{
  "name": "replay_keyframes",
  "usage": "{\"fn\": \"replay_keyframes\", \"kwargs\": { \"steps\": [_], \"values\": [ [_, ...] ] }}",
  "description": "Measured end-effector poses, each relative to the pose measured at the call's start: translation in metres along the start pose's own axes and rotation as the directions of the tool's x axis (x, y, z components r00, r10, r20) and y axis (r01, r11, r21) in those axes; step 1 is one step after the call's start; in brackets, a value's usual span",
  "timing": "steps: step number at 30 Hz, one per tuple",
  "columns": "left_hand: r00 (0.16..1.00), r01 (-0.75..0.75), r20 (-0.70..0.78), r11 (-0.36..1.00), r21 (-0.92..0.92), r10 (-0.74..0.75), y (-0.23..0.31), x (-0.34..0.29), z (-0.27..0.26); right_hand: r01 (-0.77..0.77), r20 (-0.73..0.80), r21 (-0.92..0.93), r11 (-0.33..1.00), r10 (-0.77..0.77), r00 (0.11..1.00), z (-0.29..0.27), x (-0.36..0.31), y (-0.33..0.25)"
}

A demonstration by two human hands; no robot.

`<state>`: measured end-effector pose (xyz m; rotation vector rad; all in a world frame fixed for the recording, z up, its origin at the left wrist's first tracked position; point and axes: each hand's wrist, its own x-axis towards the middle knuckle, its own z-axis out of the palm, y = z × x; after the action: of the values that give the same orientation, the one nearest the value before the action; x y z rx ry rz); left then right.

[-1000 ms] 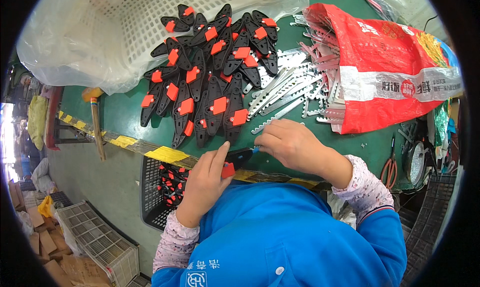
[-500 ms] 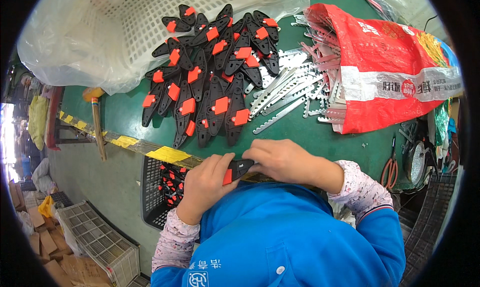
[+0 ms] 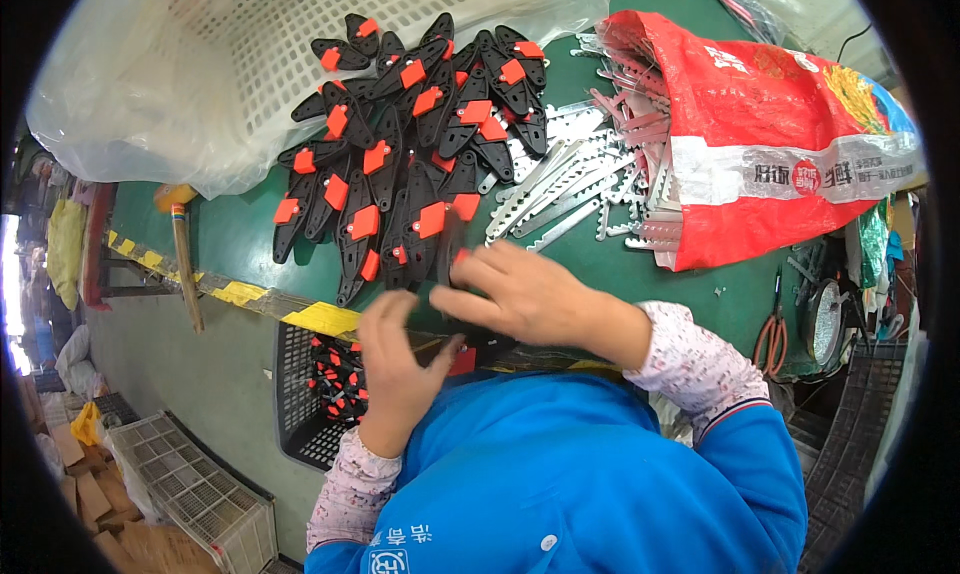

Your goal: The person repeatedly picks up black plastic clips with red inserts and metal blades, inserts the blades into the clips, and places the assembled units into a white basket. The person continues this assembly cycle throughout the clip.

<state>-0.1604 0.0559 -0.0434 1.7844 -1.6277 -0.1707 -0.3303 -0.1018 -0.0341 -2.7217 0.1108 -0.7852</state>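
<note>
My right hand (image 3: 530,299) is over the table's front edge, its fingers closed on a black plastic piece with a red tab (image 3: 450,239), which is blurred by motion. To its left, my left hand (image 3: 395,374) is open, thumb and fingers apart. Close by the left thumb, low against the blue shirt, another black piece with a red tab (image 3: 463,361) shows partly; whether the thumb touches it I cannot tell. Beyond the hands lies a heap of such black pieces with red tabs (image 3: 380,159). Beside the heap lie loose silver notched metal strips (image 3: 565,179).
A red sack (image 3: 760,144) spills metal strips at the right. A white perforated basket in clear plastic (image 3: 250,64) stands far left. A hammer (image 3: 185,254) lies on the left edge. Below hangs a dark basket of pieces (image 3: 300,424). Orange-handled scissors (image 3: 772,339) are at right.
My hands have moved apart. The left has opened from the black piece, which now sits lower by the shirt. The right has reached forward to the heap and gripped another piece.
</note>
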Motion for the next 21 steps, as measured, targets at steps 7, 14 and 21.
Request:
{"fn": "replay_keyframes", "kwargs": {
  "steps": [7,14,21],
  "values": [
    [0.964,-0.196,0.153,0.969,-0.148,0.218,-0.006,0.014,-0.013,-0.316,0.054,0.157,0.936,0.311,0.949,-0.028,-0.032,0.008],
    [0.977,-0.031,0.212,0.999,0.018,0.027,-0.010,0.016,-0.022,-0.416,0.203,-0.158,0.896,0.441,0.874,-0.031,-0.044,0.039],
    [0.979,-0.134,0.163,0.990,0.047,0.125,-0.017,0.018,-0.027,-0.469,0.174,0.416,0.779,0.439,0.882,-0.032,-0.038,0.031]
  ]
}}
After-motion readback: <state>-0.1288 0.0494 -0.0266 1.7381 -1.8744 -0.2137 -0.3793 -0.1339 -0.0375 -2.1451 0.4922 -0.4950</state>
